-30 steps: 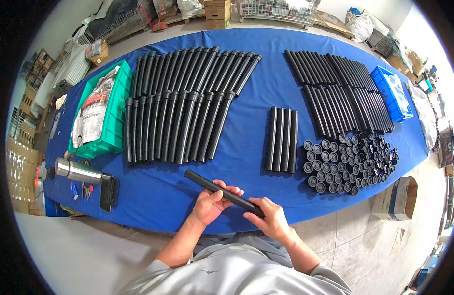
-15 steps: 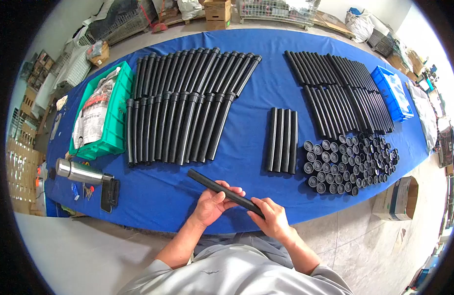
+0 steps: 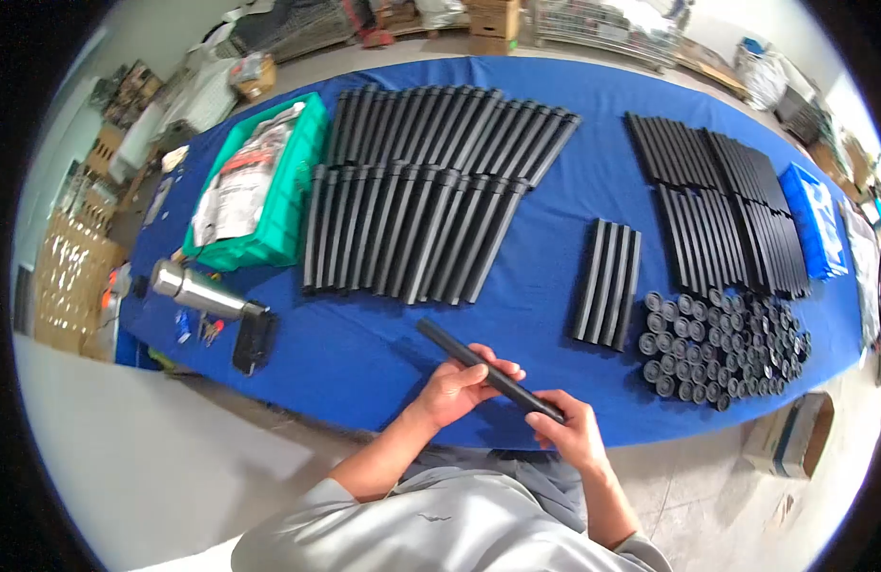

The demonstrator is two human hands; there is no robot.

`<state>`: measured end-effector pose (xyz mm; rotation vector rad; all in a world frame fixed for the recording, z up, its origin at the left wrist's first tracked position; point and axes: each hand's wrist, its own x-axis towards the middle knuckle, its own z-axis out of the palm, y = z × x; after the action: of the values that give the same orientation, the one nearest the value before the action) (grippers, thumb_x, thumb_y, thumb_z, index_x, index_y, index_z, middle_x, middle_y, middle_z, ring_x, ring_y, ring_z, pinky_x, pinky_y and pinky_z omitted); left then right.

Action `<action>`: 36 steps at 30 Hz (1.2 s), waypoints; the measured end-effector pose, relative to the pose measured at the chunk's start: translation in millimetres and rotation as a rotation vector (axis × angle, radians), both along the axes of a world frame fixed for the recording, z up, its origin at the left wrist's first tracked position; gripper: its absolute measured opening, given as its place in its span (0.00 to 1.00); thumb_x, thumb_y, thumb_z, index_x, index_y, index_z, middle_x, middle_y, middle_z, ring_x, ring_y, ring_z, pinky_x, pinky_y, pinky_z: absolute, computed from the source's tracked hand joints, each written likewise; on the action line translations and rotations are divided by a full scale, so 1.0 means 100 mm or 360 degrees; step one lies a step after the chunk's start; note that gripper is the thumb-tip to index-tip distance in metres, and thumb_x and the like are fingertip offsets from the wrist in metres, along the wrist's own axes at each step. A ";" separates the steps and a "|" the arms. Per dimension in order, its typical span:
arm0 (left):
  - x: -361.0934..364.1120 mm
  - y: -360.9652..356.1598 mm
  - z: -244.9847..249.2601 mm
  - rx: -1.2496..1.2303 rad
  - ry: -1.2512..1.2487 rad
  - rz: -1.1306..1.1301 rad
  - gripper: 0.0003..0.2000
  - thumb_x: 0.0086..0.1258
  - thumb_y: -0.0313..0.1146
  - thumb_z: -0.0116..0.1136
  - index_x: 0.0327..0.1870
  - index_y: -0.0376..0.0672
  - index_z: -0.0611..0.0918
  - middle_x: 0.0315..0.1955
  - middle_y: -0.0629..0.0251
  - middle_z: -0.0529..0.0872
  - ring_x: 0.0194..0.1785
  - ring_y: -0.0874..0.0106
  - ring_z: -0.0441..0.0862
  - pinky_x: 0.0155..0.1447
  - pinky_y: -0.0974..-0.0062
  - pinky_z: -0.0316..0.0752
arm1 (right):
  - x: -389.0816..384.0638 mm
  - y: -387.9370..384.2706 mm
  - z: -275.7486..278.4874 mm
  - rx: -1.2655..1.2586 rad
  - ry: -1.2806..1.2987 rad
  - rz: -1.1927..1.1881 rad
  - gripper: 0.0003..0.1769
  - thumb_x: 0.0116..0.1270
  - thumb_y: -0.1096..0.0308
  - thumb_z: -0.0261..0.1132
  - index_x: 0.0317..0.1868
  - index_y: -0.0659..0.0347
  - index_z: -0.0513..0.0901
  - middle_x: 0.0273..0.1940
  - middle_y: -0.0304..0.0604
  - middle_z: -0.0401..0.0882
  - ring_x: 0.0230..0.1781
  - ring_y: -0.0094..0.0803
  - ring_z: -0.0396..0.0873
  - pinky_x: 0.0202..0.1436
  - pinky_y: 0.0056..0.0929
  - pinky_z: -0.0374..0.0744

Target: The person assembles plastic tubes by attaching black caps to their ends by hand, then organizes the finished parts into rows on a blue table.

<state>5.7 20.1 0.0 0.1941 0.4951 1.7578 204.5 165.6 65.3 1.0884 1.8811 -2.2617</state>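
Where the near side of the blue-covered bench (image 3: pixel 545 248) faces me, I have a single black tube (image 3: pixel 517 389) held aslant above the cloth, one end pointing far and left, the other near and right. It is long, slim and straight, smooth along its length, deep black with a softer grey sheen on its upper side. Its far left end looks plain and dark; I cannot tell from this view whether it is open or plugged.

I have the left hand (image 3: pixel 455 386) cradling the tube around its middle, palm turned up and thumb laid over the top. The right hand (image 3: pixel 569 427) is wrapped narrowly about the near right end, hiding part of it.

To the right I see four loose tubes (image 3: pixel 607 286) side by side, and farther right a larger batch of tubes (image 3: pixel 703 238) in two rows. Just near of that batch spread round black caps (image 3: pixel 722 353) with ringed faces. On the left, collared tubes (image 3: pixel 412 238) lie in two slanting rows, their thicker ends far. Left of them stand a green crate (image 3: pixel 312 181) holding printed paper (image 3: pixel 250 181) and, nearer, a steel flask (image 3: pixel 207 291) lying on its side.
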 end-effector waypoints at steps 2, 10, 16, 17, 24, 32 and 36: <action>0.01 0.02 0.00 -0.0056 0.0030 0.0019 0.11 0.80 0.30 0.62 0.59 0.45 0.79 0.61 0.48 0.86 0.72 0.50 0.79 0.79 0.48 0.73 | 0.05 -0.03 -0.22 0.0696 0.0182 0.0046 0.21 0.68 0.68 0.76 0.58 0.67 0.85 0.33 0.46 0.86 0.32 0.34 0.85 0.38 0.34 0.84; 0.00 0.01 -0.02 0.0000 0.0063 -0.0031 0.13 0.81 0.30 0.62 0.62 0.47 0.79 0.64 0.48 0.85 0.74 0.50 0.77 0.80 0.48 0.71 | 0.02 0.00 -0.12 0.0058 0.0011 -0.0054 0.24 0.61 0.68 0.81 0.55 0.68 0.86 0.38 0.54 0.85 0.37 0.39 0.87 0.36 0.33 0.82; -0.01 0.01 -0.02 -0.0007 0.0064 -0.0035 0.11 0.81 0.31 0.61 0.60 0.48 0.79 0.64 0.49 0.85 0.74 0.52 0.78 0.79 0.48 0.71 | -0.02 -0.05 -0.26 0.1569 0.0531 0.0004 0.16 0.66 0.74 0.74 0.52 0.70 0.86 0.29 0.40 0.83 0.28 0.23 0.80 0.31 0.30 0.81; -0.01 0.01 -0.03 0.0018 0.0071 -0.0034 0.11 0.81 0.32 0.61 0.60 0.48 0.79 0.63 0.50 0.85 0.74 0.52 0.78 0.79 0.48 0.72 | 0.00 -0.06 -0.23 0.1113 0.0369 -0.0020 0.16 0.66 0.74 0.74 0.53 0.70 0.86 0.29 0.41 0.83 0.28 0.23 0.80 0.31 0.30 0.81; -0.01 0.03 -0.05 -0.0033 0.0010 -0.0018 0.12 0.80 0.31 0.63 0.60 0.48 0.79 0.64 0.50 0.86 0.74 0.52 0.78 0.79 0.48 0.72 | -0.02 0.01 -0.33 0.1685 0.0578 0.0077 0.18 0.68 0.73 0.73 0.56 0.71 0.85 0.32 0.39 0.85 0.27 0.24 0.81 0.31 0.26 0.81; -0.01 0.04 0.03 -0.0026 0.0050 0.0001 0.12 0.80 0.31 0.63 0.60 0.47 0.79 0.63 0.50 0.86 0.74 0.51 0.78 0.80 0.48 0.70 | 0.04 0.00 -0.17 0.1260 0.0368 0.0075 0.20 0.65 0.72 0.77 0.55 0.70 0.86 0.42 0.55 0.86 0.37 0.48 0.87 0.40 0.38 0.84; -0.01 0.02 -0.06 0.0009 0.0029 -0.0003 0.13 0.79 0.32 0.65 0.60 0.46 0.79 0.62 0.48 0.86 0.74 0.49 0.77 0.81 0.45 0.69 | 0.02 0.03 0.00 0.1069 0.0299 0.0124 0.22 0.64 0.68 0.79 0.55 0.69 0.86 0.39 0.54 0.86 0.37 0.44 0.87 0.41 0.35 0.83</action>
<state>5.1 21.8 -5.8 0.2147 0.5032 1.7570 206.3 168.8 65.6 0.8204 2.8121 -1.7678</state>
